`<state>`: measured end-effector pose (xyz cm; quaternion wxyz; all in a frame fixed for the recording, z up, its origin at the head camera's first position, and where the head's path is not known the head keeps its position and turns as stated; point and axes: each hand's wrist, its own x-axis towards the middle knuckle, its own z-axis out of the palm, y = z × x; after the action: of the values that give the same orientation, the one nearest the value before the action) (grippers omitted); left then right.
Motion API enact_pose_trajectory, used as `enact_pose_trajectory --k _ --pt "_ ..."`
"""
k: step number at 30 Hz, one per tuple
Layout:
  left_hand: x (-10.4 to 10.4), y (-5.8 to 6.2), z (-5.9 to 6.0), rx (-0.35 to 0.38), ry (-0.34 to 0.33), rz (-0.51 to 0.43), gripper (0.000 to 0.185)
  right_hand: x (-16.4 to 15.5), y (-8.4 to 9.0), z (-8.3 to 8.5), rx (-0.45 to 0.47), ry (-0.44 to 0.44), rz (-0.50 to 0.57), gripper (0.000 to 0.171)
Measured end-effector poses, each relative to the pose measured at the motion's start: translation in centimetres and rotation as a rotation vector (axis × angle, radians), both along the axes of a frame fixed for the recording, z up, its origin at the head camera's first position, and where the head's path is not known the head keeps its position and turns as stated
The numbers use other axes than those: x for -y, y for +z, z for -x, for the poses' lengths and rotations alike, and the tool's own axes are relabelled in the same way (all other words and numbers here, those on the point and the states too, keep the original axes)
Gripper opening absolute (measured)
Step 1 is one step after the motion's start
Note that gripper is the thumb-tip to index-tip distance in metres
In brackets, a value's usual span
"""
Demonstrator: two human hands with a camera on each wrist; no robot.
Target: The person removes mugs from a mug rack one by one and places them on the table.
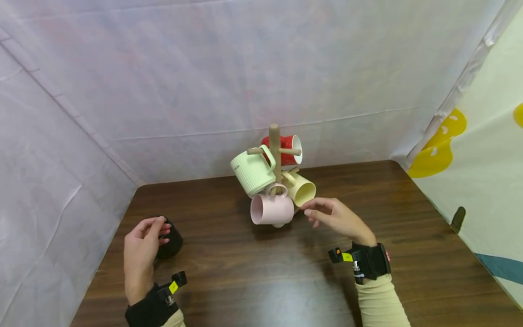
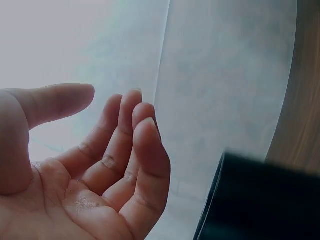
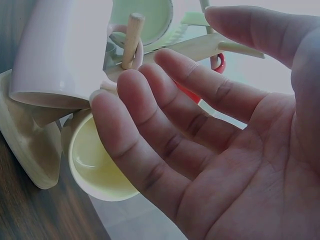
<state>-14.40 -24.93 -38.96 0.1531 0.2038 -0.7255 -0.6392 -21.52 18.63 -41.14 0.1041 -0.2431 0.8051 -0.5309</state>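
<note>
A wooden mug tree (image 1: 274, 150) stands at the back of the table with a green ribbed mug (image 1: 253, 173), a red mug (image 1: 288, 147), a yellow mug (image 1: 303, 190) and a pink mug (image 1: 271, 210) hung on its pegs. My right hand (image 1: 316, 211) hovers open just right of the pink mug, below the yellow one. In the right wrist view its fingers (image 3: 165, 125) are spread close to the yellow mug (image 3: 97, 160), holding nothing. My left hand (image 1: 157, 227) is open beside a black mug (image 1: 171, 243) on the table. A gap shows between the palm (image 2: 100, 165) and the black mug (image 2: 260, 200).
The dark wooden table (image 1: 261, 272) is closed in by white sheeting at the back and left. A cloth with yellow and teal shapes (image 1: 470, 181) hangs on the right. Both wrists wear black camera straps (image 1: 369, 261).
</note>
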Motion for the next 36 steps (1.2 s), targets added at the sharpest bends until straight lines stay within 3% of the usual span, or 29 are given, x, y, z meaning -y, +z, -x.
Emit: enact_pose_trajectory --k 7,17,28,36 --pt "-3.3 -0.2 1.6 -0.026 -0.124 0.029 0.034 0.0 0.0 0.0 -0.001 0.005 0.005 0.023" --pt "-7.0 -0.4 3.2 0.037 -0.336 0.067 0.046 -0.1 0.3 -0.1 -0.018 0.001 -0.010 0.022" --pt "-9.2 -1.2 4.9 0.036 -0.410 0.059 0.048 -0.2 0.2 0.1 -0.009 0.000 0.022 0.021" --pt "-10.3 -1.1 5.4 0.018 -0.440 0.061 0.046 -0.4 -0.1 0.2 -0.027 -0.016 0.036 0.020"
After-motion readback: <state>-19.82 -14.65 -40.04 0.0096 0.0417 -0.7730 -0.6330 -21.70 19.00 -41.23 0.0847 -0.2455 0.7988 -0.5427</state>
